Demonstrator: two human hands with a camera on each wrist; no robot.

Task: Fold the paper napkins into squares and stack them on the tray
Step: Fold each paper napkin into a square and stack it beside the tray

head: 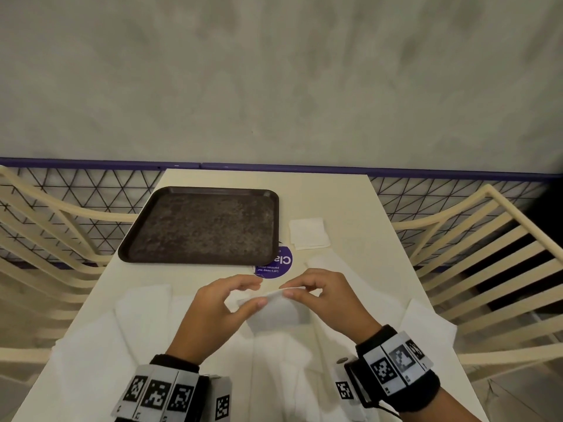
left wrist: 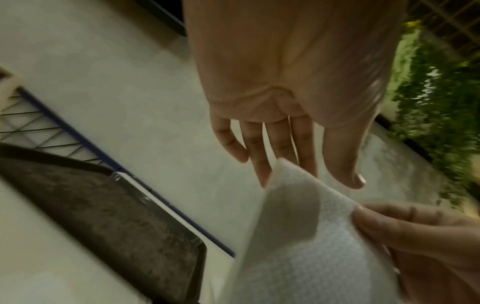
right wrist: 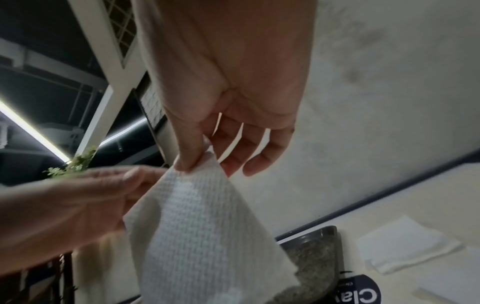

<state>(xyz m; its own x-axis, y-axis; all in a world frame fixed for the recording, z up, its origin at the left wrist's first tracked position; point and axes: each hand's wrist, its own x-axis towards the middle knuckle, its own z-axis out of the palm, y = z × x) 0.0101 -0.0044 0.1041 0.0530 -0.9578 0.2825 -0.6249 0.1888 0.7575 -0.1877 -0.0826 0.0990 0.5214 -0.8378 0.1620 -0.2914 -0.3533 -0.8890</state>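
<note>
Just purple sticker (head: 275, 264) w/ "Let's keep our", by tray (head: 134, 239).

Tray (head: 201, 226) lies left of folded napkins (head: 308, 233) (on table (head: 359, 269)).

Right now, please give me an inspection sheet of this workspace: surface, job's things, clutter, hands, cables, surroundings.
Surface: pale table, with white sheets spread over its near part.
Job's things: dark tray holds no napkin; folded napkins lie on the table right of it; one napkin is held up above the table.
Clutter: round purple sticker at the tray's near right corner.
Hands: left hand and right hand each pinch the held napkin's top edge.
Cables: a thin black cord at the right wristband.
Surroundings: cream slatted chairs on both sides, grey wall behind.
</note>
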